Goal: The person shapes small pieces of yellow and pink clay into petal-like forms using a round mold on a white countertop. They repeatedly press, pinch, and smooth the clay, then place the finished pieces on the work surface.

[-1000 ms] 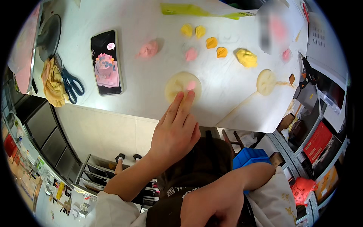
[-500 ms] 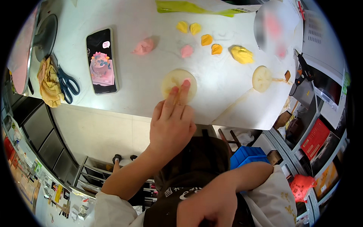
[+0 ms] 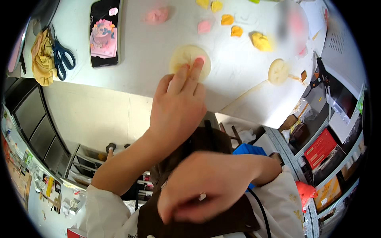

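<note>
My left hand lies over a round, pale translucent disc near the table's front edge. Two of its fingers are stretched out and press on the disc; a little pink material shows by one fingertip. In front of the apron is my right hand, away from the table; it is smeared by motion and its fingers curl out of sight. Beyond the disc lie a pink lump, a small pink petal-like piece, orange pieces, yellow pieces and a larger yellow lump.
A phone showing a pink cake lies at the left, beside dark-handled scissors and a yellow cloth. To the right sits another pale disc. Shelving with a red box and a blue crate stand below.
The view has shifted, so the table sits higher in it. My right hand has risen in front of the apron. My left fingers stay pressed on the disc.
</note>
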Demonstrator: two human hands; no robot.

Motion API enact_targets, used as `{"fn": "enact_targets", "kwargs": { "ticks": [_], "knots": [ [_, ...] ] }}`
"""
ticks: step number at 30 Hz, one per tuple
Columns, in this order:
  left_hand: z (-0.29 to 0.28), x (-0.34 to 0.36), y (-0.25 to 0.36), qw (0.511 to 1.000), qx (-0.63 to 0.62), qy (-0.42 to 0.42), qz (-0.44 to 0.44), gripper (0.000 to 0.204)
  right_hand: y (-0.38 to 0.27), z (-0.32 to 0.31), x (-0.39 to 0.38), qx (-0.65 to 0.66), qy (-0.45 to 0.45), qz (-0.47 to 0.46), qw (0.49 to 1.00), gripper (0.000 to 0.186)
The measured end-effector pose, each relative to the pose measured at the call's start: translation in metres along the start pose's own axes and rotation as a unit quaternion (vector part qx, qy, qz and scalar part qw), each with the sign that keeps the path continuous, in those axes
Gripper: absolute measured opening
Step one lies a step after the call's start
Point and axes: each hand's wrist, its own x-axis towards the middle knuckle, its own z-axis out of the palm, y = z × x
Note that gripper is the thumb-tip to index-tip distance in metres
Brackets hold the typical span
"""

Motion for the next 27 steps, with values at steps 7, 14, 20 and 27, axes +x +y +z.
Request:
{"fn": "enact_targets", "kwargs": {
  "ticks": [7, 14, 20, 27],
  "knots": [
    [-0.012, 0.004, -0.012, 0.997, -0.069, 0.012, 0.023, 0.02, 0.027, -0.072, -0.029, -0.666, 0.35, 0.106, 0.65, 0.056],
    [-0.045, 0.024, -0.075, 0.978, -0.098, 0.168, -0.076, 0.029, 0.029, -0.087, -0.032, -0.733, 0.295, 0.173, 0.587, 0.059],
    [-0.024, 0.072, -0.099, 0.977, -0.059, 0.151, -0.142, 0.034, 0.006, -0.095, 0.021, -0.6, 0.388, 0.084, 0.695, 0.012],
    [-0.042, 0.04, -0.077, 0.972, -0.209, 0.106, -0.032, 0.035, 0.002, -0.108, 0.03, -0.542, 0.345, 0.113, 0.758, 0.019]
  ]
}}
